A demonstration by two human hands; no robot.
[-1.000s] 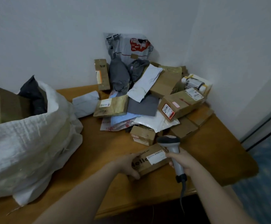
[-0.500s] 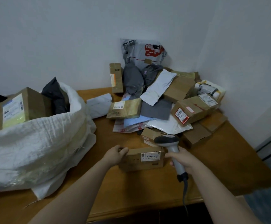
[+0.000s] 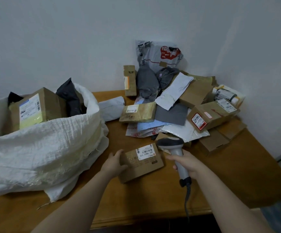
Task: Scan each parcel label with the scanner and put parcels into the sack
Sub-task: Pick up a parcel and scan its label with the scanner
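Observation:
A small brown cardboard parcel [image 3: 141, 163] with a white barcode label on top is tilted above the wooden table [image 3: 153, 199]. My left hand [image 3: 113, 163] grips its left end. My right hand [image 3: 186, 164] holds the grey handheld scanner [image 3: 174, 148] by the handle, its head just right of the parcel's label and its cable hanging down over the table edge. At the left stands the white woven sack [image 3: 40, 148], open at the top, with a labelled box [image 3: 35, 109] and dark bags inside.
A heap of parcels [image 3: 178, 105], boxes and grey and white mailer bags, fills the back right corner against the walls. A white mailer [image 3: 111, 107] lies between sack and heap. The table's front edge is near me; floor shows at right.
My left hand has turned the parcel so its label faces up and drawn it left, toward me. The scanner has stayed beside it. The camera has swung left, showing more of the sack.

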